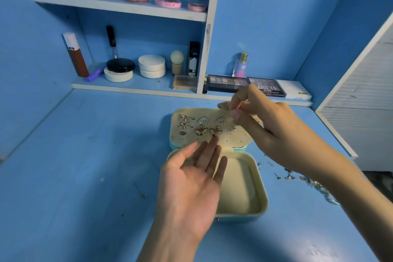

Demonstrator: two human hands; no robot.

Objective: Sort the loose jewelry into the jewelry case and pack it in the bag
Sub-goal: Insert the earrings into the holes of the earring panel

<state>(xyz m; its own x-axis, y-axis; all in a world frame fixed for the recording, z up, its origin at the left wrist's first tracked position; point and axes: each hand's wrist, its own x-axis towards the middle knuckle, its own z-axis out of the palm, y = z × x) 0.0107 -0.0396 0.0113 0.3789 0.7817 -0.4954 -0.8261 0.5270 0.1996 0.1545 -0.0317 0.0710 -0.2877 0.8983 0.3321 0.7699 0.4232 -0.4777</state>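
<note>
Left hand (191, 183) flat open, palm up | right hand (268, 127) pinches a tiny piece (230, 110) | we count two butterfly earrings (215, 131) | we read MATTE on palette (266, 88)

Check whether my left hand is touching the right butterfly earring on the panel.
Cannot tell. The head view shows the left hand palm up, a fingertip meeting the lower edge of the right butterfly earring, but not whether it hovers above the panel.

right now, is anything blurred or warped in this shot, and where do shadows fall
Head view: the wide-angle lens skews the shelf lines; the right hand is motion-blurred at its fingertips; a soft shadow lies on the table left of the jewelry case.
</note>
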